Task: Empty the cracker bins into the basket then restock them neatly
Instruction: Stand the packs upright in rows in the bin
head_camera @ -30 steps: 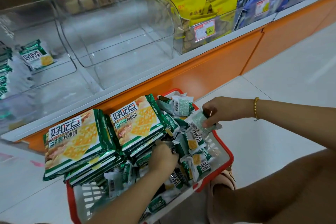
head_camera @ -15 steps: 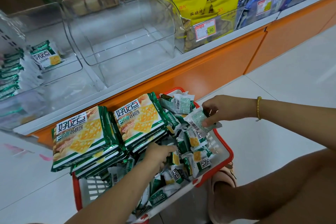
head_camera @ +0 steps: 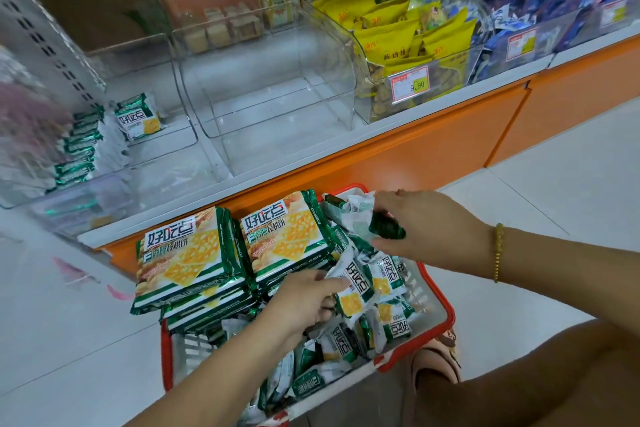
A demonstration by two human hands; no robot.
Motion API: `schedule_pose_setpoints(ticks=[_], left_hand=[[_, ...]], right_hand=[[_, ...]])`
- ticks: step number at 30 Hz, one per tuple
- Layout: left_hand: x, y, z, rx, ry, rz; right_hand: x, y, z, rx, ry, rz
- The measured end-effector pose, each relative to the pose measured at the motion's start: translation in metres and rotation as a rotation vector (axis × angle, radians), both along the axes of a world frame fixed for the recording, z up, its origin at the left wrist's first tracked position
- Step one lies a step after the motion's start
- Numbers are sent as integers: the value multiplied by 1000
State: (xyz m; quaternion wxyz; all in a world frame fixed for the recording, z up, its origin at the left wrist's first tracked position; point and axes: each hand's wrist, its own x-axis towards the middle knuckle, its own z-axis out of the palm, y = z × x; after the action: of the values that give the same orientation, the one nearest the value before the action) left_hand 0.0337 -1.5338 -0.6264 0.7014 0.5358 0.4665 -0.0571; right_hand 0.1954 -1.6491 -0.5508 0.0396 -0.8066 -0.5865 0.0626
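While I watch from far away, both hands are down in the red basket (head_camera: 446, 308) on the floor, and it is full of green cracker packs. My right hand (head_camera: 426, 229) has turned since a moment ago. Before, it pinched a pale pack flat by the basket's far corner; now its grip is closed on a small dark green pack (head_camera: 387, 229), lifted a little above the pile. My left hand (head_camera: 304, 302) has slid forward too. Its grip now pinches a small white and green pack (head_camera: 355, 284) that it was only reaching for before.

Two stacks of big cracker packs (head_camera: 194, 256) sit on the left side of the basket. The middle clear bin (head_camera: 277, 97) on the shelf is bare. The left bin (head_camera: 152, 135) has one small pack (head_camera: 138, 116) at the back and a row of packs (head_camera: 78, 152) standing on edge by its left wall.

So I think the emptying is done and restocking has begun. Each hand has a pack ready to go up to a bin.
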Motion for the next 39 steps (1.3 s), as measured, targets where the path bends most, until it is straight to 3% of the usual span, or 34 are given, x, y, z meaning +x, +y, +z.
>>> schedule_pose_setpoints(ticks=[3, 7, 12, 21, 25, 29, 32, 36, 39], left_hand=[[-7, -6, 23, -150, -202, 212], [-21, -9, 42, -343, -301, 378], [-41, -3, 46, -359, -338, 483], [-48, 24, 80, -344, -545, 467], [-63, 48, 104, -175, -591, 329], [-75, 69, 118, -16, -572, 367], [-83, 90, 129, 76, -598, 358], [-97, 125, 141, 440, -539, 261], [-106, 154, 144, 633, -477, 306]], right_hand=[[-18, 3, 2, 99, -93, 91], [-28, 9, 5, 141, 72, 183], [-35, 17, 25, 73, 360, 238], [-38, 55, 60, 184, 375, 263], [-44, 81, 74, 202, 418, 293], [-58, 112, 91, 162, 475, 360], [-65, 146, 110, 57, 589, 352], [-69, 206, 134, -194, 613, 360], [-79, 252, 141, -297, 629, 423]])
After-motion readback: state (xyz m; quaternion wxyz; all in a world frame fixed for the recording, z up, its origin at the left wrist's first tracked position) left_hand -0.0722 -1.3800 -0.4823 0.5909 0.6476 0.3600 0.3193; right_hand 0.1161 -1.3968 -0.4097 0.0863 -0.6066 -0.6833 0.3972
